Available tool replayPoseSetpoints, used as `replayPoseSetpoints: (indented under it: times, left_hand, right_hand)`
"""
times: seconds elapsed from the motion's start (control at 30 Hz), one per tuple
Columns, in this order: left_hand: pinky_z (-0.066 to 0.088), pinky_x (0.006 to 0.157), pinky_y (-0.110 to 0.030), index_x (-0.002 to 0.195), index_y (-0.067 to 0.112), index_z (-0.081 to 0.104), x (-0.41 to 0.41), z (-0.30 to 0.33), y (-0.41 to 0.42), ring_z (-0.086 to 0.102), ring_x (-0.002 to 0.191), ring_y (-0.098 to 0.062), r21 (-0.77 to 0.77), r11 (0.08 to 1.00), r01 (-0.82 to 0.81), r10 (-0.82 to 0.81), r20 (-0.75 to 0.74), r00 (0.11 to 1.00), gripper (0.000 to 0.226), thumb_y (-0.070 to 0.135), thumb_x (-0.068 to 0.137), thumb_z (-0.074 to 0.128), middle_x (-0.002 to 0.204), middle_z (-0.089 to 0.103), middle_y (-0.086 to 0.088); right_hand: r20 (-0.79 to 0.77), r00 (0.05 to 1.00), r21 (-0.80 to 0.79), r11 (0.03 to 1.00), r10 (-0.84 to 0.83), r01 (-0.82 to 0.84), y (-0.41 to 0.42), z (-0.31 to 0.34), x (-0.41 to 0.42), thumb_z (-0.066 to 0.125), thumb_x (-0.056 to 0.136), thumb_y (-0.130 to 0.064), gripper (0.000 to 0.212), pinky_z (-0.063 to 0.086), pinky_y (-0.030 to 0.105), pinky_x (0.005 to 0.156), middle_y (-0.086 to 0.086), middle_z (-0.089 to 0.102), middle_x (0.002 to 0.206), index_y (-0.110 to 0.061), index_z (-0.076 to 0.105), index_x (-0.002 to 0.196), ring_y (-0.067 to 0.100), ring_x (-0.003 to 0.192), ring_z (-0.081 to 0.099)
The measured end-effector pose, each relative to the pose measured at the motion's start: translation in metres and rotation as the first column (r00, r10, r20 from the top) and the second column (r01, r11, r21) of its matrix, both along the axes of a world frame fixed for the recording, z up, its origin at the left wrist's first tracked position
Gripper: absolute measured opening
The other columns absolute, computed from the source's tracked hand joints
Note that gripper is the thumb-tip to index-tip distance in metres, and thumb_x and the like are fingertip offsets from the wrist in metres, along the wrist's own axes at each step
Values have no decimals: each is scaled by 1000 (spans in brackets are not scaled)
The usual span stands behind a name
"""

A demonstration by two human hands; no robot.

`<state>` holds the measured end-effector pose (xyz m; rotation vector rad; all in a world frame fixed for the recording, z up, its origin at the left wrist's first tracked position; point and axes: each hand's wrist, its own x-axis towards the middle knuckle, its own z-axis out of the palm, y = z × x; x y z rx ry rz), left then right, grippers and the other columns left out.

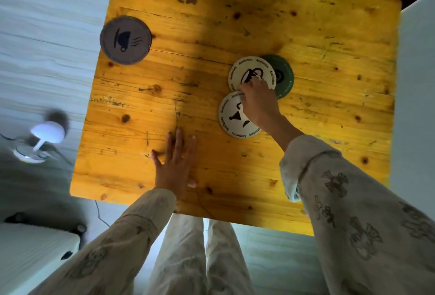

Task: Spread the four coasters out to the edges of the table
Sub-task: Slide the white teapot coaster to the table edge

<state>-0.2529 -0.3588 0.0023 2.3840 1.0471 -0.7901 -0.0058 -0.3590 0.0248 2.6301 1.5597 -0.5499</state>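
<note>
Three coasters clustered under your right hand

One grey round coaster with a cup print (pixel 125 40) already sits at the table's (pixel 329 24) left edge, upper left of frame. The rest bunch right of centre: the upper white printed coaster (pixel 247 71) overlaps the dark green round coaster (pixel 283 75) and touches the lower white printed coaster (pixel 231 115). Your right hand (pixel 259 101) is on them, fingertips pressed on the upper white one. Your left hand (pixel 175 165) lies flat, fingers spread, well apart, lower centre.

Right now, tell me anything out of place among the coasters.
Three coasters bunch together: the upper white coaster, under the right hand, overlaps the green coaster and the lower white coaster. Only the grey coaster sits at an edge.
</note>
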Motion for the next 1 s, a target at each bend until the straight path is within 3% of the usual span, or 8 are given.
replayPoseSetpoints:
  times: [0.2, 0.4, 0.53, 0.6, 0.67, 0.73, 0.87, 1.0]
  left_hand:
    - [9, 109, -69, 139, 30, -23, 2, 4, 1, -26, 139, -30, -35, 999, -36, 36, 1, 999, 121, 38, 66, 73, 152, -30, -8]
    - [8, 107, -70, 140, 30, -20, 2, 4, 2, -25, 140, -30, -41, 998, -40, 40, 2, 999, 120, 37, 66, 74, 152, -28, -8]
    - [7, 107, -70, 140, 31, -19, 3, 2, 2, -24, 140, -30, -44, 998, -43, 43, 1, 999, 121, 37, 65, 75, 152, -29, -7]
    - [8, 107, -71, 140, 31, -19, 3, 1, 2, -24, 140, -30, -47, 998, -49, 50, 7, 999, 122, 36, 65, 76, 152, -29, -7]
    - [8, 107, -71, 141, 31, -18, 4, 2, 3, -24, 140, -29, -54, 997, -51, 52, 11, 999, 120, 35, 65, 76, 152, -28, -6]
    - [8, 107, -70, 141, 30, -16, 3, 4, 3, -24, 140, -29, -63, 997, -50, 51, 12, 999, 118, 35, 67, 75, 153, -28, -6]
    - [16, 110, -65, 144, 25, 9, 8, 15, 1, -7, 143, -34, -33, 990, -137, 140, 137, 981, 81, 18, 82, 60, 156, -6, -11]
    - [27, 109, -51, 124, 12, 47, 30, 25, -3, 26, 131, -38, -89, 964, -250, 265, 262, 928, 44, 12, 82, 57, 137, 40, -17]
  right_hand:
    - [-191, 936, 120, 939, -296, 321, -34, 12, -6, 46, 93, -8, 32, 47, 44, 94, 15, 56, 122, -15, 55, 123, 31, 115, 51]
    - [-361, 751, 68, 788, -553, 612, -57, 27, -4, 45, 92, -11, 31, 42, 34, 81, 14, 63, 123, -16, 61, 118, 35, 113, 54]
    - [-553, 401, -234, 598, -730, 766, -93, 27, -7, 51, 93, -15, 32, 49, 50, 96, 21, 56, 131, -5, 56, 123, 40, 118, 52]
    - [-614, 160, -370, 461, -773, 806, -110, 24, -25, 53, 92, -10, 31, 50, 48, 94, 22, 56, 129, -4, 55, 122, 39, 118, 53]
    - [-612, 47, -465, 407, -789, 786, -123, 20, -44, 54, 91, -4, 28, 52, 46, 91, 25, 57, 126, -2, 56, 119, 39, 116, 55]
    - [-583, 92, -508, 451, -807, 734, -133, 15, -60, 52, 92, -5, 26, 54, 44, 86, 28, 60, 121, 3, 56, 116, 39, 109, 61]
    - [-491, 457, -381, 655, -742, 653, -143, 12, -62, 47, 94, -13, 29, 51, 44, 92, 25, 62, 121, 0, 59, 117, 34, 105, 62]
    - [-508, 519, -275, 700, -688, 659, -134, 12, -52, 35, 95, -9, 36, 51, 45, 92, 23, 59, 128, -4, 53, 127, 38, 108, 60]
